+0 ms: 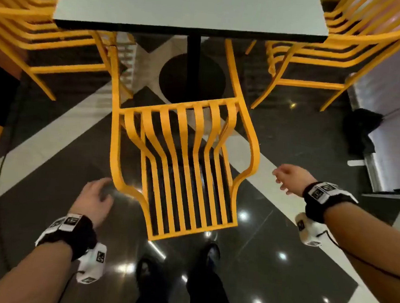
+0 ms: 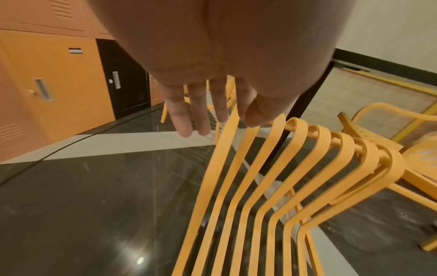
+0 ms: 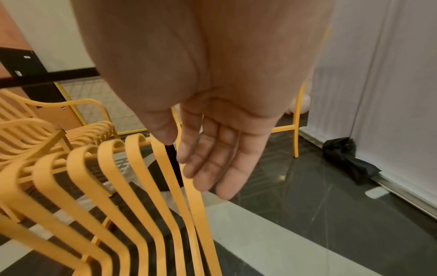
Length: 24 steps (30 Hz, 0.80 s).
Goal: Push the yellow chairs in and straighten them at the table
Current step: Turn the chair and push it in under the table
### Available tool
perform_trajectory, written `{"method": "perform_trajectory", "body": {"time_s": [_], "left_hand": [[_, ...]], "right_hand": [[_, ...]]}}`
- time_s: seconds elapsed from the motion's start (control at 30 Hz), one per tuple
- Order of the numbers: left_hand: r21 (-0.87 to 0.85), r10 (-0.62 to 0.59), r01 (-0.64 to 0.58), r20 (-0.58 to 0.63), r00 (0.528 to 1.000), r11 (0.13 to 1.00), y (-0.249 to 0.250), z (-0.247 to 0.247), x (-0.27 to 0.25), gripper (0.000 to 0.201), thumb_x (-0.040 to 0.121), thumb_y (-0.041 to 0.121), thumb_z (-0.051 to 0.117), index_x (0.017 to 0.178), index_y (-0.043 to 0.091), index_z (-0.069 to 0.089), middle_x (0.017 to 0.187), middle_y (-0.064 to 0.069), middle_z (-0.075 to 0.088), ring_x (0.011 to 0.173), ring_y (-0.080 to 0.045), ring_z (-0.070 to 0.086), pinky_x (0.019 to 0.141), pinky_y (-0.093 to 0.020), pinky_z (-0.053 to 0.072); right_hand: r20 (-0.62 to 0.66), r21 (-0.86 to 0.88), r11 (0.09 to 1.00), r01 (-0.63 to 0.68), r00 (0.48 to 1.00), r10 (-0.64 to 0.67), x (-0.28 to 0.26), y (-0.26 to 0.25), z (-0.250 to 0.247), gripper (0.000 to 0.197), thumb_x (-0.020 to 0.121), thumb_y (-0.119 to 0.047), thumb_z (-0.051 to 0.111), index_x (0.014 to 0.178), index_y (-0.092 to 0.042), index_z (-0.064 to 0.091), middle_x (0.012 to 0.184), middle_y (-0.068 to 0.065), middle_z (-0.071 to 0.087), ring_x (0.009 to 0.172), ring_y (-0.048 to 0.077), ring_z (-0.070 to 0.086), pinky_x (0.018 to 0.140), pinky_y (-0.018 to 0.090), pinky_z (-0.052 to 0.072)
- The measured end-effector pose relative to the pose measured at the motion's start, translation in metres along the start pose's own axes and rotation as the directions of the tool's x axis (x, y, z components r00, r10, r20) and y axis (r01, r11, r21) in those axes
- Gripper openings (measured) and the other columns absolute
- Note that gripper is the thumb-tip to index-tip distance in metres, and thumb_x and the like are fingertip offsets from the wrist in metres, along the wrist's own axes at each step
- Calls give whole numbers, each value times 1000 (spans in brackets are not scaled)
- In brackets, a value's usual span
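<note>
I have the near yellow chair (image 1: 179, 164) straight ahead of me, its slatted back toward me and its seat front reaching to about the edge of the grey table (image 1: 191, 7), so it is not yet tucked in. It sits skewed: the backrest's top rail runs up to the right in the head view, so the chair's front-to-back axis is turned a little off square with the table edge. My left hand (image 1: 96, 198) hangs just beside the backrest's left corner, fingers loose and holding nothing; whether it brushes the frame I cannot tell. My right hand (image 1: 290, 176) is clear of the right side, fingers relaxed and empty, a bit further forward. The left is the nearer one. I judge the next move to be taking both back corners, turning the chair square and pushing it forward. Two more yellow chairs (image 1: 36, 31) flank the table's sides
</note>
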<state>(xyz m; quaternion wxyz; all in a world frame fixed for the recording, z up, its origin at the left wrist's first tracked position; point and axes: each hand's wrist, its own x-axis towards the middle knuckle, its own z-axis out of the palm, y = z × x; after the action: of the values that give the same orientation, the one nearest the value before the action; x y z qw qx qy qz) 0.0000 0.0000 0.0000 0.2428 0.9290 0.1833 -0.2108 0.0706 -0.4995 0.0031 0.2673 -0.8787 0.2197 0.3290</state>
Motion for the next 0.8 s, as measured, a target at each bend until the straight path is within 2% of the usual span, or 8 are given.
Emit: {"method": "perform_trajectory", "body": {"time_s": [0.1, 0.17, 0.2, 0.3, 0.43, 0.57, 0.7, 0.8], "left_hand": [[-13, -17, 16, -85, 996, 1000, 12, 24, 40, 47, 89, 19, 58, 134, 17, 47, 125, -18, 57, 112, -38, 57, 92, -43, 45], [-61, -81, 74, -109, 991, 995, 9, 46, 61, 32, 88, 21, 56, 119, 15, 48, 112, -16, 61, 97, -39, 60, 79, -42, 46], [-81, -123, 116, -100, 987, 990, 4, 58, 68, 27, 89, 23, 55, 113, 14, 47, 107, -17, 62, 89, -38, 59, 74, -42, 45], [-178, -284, 269, -66, 956, 947, -15, 93, 80, 29, 95, 35, 48, 113, 13, 42, 96, -15, 61, 77, -35, 56, 72, -44, 46], [-475, -408, 358, -4, 913, 804, -28, 122, 89, 25, 100, 40, 35, 110, 18, 43, 105, -10, 61, 82, -33, 66, 78, -52, 56], [-362, -397, 359, -33, 917, 860, -38, 118, 86, 26, 100, 38, 35, 113, 20, 47, 103, -14, 61, 85, -40, 66, 78, -51, 56], [-235, -354, 332, -57, 934, 914, -35, 96, 63, 24, 100, 36, 37, 105, 17, 51, 94, -11, 58, 85, -33, 53, 79, -42, 42], [-181, -308, 295, -45, 950, 938, -20, 64, 43, 26, 100, 37, 36, 105, 18, 54, 95, -8, 55, 85, -30, 49, 77, -40, 38]], "right_hand": [[-64, -10, 1000, 28, 998, -29, 55, -8, 17, 37, 95, -33, 56, 129, -20, 57, 123, 10, 68, 108, 31, 67, 92, 48, 58], [-51, 40, 999, 18, 999, -16, 84, -9, 35, 50, 94, -39, 59, 139, -17, 50, 134, 11, 63, 119, 33, 61, 101, 51, 53], [-29, 63, 998, 8, 1000, -7, 94, -7, 47, 52, 94, -44, 58, 138, -16, 51, 132, 11, 63, 119, 34, 61, 102, 52, 52], [-21, 137, 990, -21, 999, 24, 118, 4, 81, 58, 95, -61, 43, 127, -14, 54, 117, 11, 65, 112, 36, 62, 101, 53, 49], [-149, 259, 965, 30, 989, 9, 133, 13, 109, 53, 103, -54, 29, 123, -11, 52, 118, 13, 66, 115, 36, 60, 97, 43, 41], [-201, 234, 970, 71, 979, -23, 119, 21, 114, 49, 104, -49, 30, 116, -9, 55, 115, 16, 71, 109, 36, 64, 91, 41, 43], [-241, 240, 971, 18, 970, 42, 80, 27, 111, 46, 104, -48, 30, 105, -9, 53, 109, 21, 70, 86, 31, 57, 80, 38, 41], [-269, 249, 968, -10, 960, 80, 46, 22, 96, 45, 104, -49, 29, 97, -9, 50, 103, 22, 69, 90, 36, 62, 78, 39, 41]]}}
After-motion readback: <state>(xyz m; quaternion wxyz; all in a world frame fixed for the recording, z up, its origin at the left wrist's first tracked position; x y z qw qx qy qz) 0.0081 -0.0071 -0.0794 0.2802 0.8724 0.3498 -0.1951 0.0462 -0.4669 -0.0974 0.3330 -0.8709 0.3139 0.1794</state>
